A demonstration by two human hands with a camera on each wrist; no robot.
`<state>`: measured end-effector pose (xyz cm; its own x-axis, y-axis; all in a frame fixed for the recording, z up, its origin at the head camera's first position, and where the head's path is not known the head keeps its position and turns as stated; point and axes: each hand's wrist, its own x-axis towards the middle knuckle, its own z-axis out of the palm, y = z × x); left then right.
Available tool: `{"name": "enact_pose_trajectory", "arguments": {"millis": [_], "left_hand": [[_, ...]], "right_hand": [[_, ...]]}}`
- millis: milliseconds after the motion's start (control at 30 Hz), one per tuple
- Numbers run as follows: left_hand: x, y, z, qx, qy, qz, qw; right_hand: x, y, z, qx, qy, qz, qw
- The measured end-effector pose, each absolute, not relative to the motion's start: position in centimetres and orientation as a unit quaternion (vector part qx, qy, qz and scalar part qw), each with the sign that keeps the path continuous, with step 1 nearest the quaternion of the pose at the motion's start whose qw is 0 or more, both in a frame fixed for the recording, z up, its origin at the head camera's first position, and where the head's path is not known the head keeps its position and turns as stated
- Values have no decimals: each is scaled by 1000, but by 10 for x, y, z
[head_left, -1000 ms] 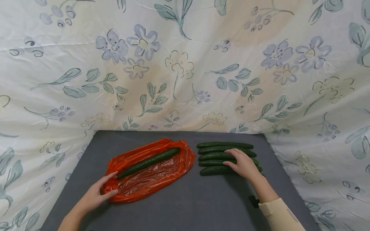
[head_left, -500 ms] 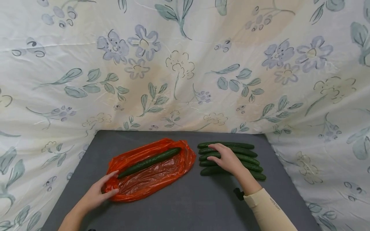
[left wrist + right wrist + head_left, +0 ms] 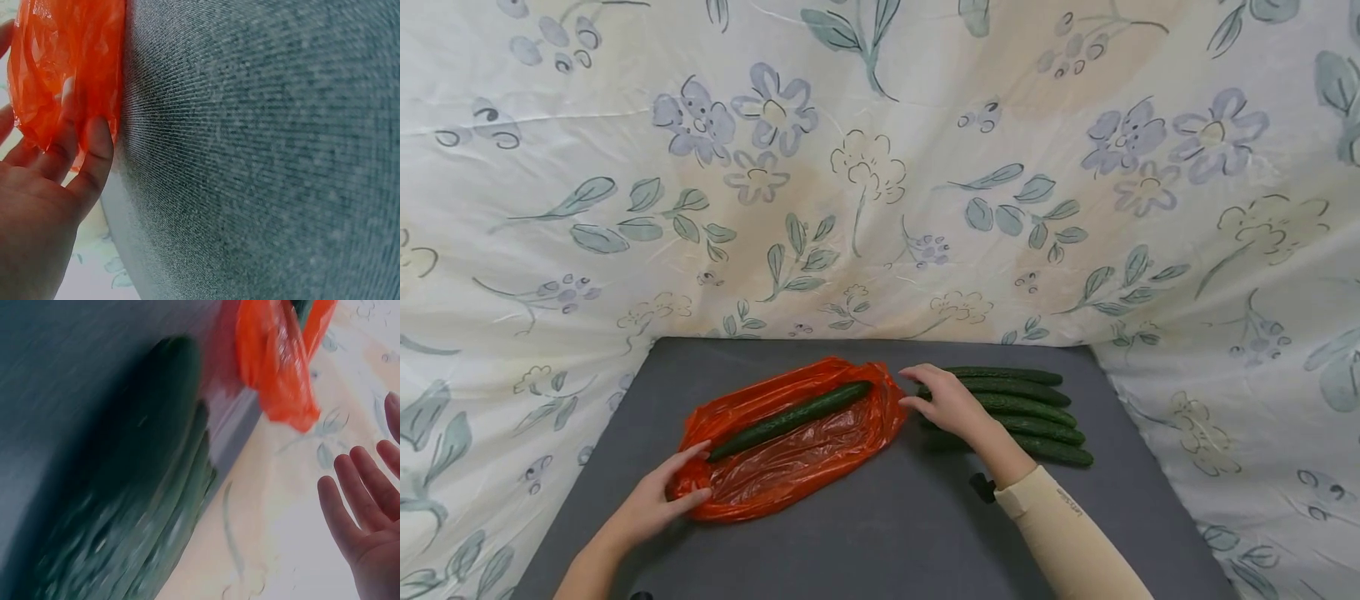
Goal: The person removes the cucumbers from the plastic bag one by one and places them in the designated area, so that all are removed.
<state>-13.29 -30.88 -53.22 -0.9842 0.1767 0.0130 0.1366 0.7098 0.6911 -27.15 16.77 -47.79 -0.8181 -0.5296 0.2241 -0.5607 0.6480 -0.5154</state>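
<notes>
An orange-red plastic bag [image 3: 797, 468] lies flat on the left half of the grey table, with a single cucumber [image 3: 790, 421] slanting across it. The left hand [image 3: 646, 502] holds the bag's bunched near-left end between thumb and fingers; in the left wrist view, its fingers curve against the crinkled plastic. To the right of the bag, several cucumbers [image 3: 1028, 407] lie side by side in a row. Over their left ends hovers the right hand [image 3: 953, 407], fingers spread and nothing in them, fingertips near the bag's right edge. The right wrist view shows that hand apart from the cucumbers [image 3: 137, 437].
A grey cloth-like surface covers the table [image 3: 880, 542]. White floral fabric [image 3: 880, 208] hangs behind it and along both sides. A small black object [image 3: 982, 487] sits under the right wrist.
The right hand has moved left across the row of cucumbers, from their middle to their left ends near the bag. The left hand has stayed on the bag.
</notes>
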Motion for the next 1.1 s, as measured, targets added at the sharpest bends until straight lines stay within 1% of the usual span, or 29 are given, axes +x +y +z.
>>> {"name": "enact_pose_trajectory", "arguments": {"millis": [400,567,700,800,900,967,1100], "left_hand": [[-134,-308,-536,75,928,364,28],[-134,-308,-536,67,926,369,35],[-133,-306,-532,73,923,376,39],[-132,-306,-532,80,920,382,38],[-132,-306,-533,73,920,382,39],[-132,-306,-533,69,922,379,40],[-135,-307,-533,70,924,373,37]], "right_hand": [[-279,102,-476,354,-894,273,-34],[-280,79,-482,352,-899,254,-63],[-278,63,-488,345,-906,227,-99],[-279,53,-497,343,-910,203,-115],[-281,46,-507,341,-917,170,-119],[-282,44,-512,340,-923,141,-111],[-283,43,-515,335,-935,103,-56]]}}
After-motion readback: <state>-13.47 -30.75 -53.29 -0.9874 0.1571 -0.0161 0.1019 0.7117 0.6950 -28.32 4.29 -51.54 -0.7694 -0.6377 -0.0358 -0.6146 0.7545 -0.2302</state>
